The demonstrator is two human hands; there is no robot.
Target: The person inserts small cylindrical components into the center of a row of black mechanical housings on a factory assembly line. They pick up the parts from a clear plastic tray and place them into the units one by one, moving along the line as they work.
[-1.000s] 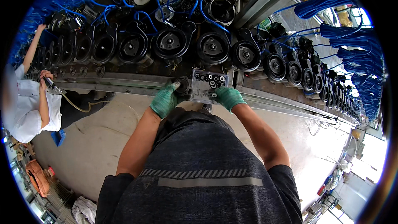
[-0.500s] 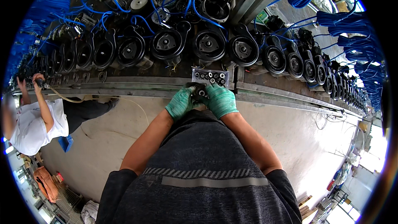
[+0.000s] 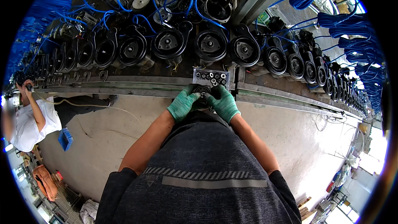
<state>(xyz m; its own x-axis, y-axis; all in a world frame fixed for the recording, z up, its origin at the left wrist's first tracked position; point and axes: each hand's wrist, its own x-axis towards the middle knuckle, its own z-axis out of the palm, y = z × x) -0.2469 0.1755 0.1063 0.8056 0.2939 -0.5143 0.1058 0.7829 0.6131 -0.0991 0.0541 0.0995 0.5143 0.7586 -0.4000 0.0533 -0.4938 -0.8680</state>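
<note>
One dark part [image 3: 202,89]; left hand [image 3: 182,105], right hand [image 3: 225,105] cover edges

Off to my left, a co-worker [image 3: 29,132] in a white top holds a tool [image 3: 28,84] with a yellowish hose [image 3: 89,105] trailing from it. Near them a blue crate [image 3: 65,139] sits on the pale floor [image 3: 286,141]; an orange sack [image 3: 44,182] and a crumpled whitish cloth [image 3: 88,212] lie beyond it. Ahead of me a grey metal post [image 3: 262,0] stands between bundles of blue cable [image 3: 346,19], and wooden pieces [image 3: 306,213] lie behind me on the right.
</note>
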